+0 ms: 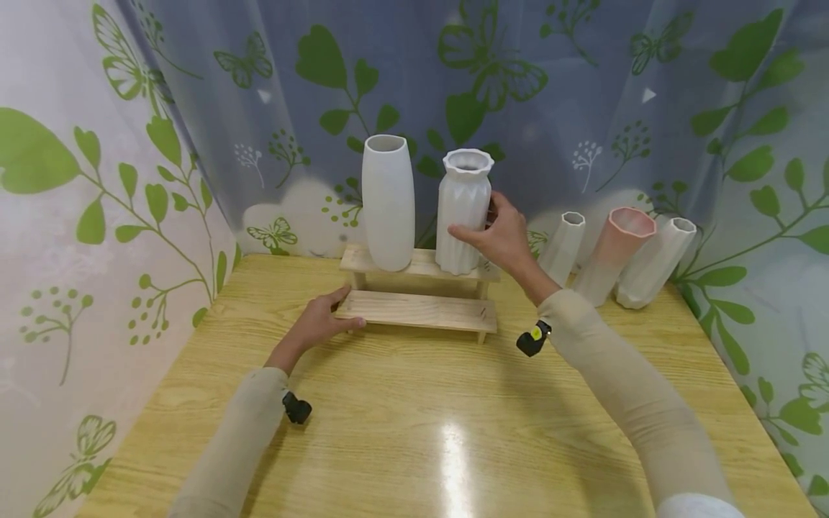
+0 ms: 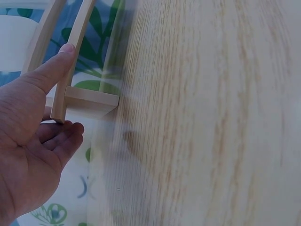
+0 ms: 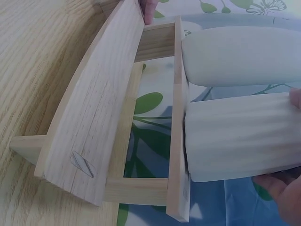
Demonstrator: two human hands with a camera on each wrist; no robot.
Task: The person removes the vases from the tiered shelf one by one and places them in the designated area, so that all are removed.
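A two-tier wooden stand (image 1: 427, 311) is on the table, its left end gripped by my left hand (image 1: 322, 316). In the left wrist view, the thumb (image 2: 56, 68) lies along the lower shelf's edge and the fingers curl beneath its end. On the upper shelf, my right hand (image 1: 501, 234) holds a white fluted vase (image 1: 463, 216) with a wavy rim, thumb in front and fingers round the right side. The base of that vase meets the shelf in the right wrist view. Left of it, a taller smooth white vase (image 1: 388, 205) stands upright on the same shelf.
To the right of the stand are a slim white vase (image 1: 562, 244), a pink-and-white vase (image 1: 618, 252) and a white faceted vase (image 1: 654, 266), close together near the table's back edge. A patterned curtain (image 1: 414, 72) hangs behind the wooden table (image 1: 388, 417).
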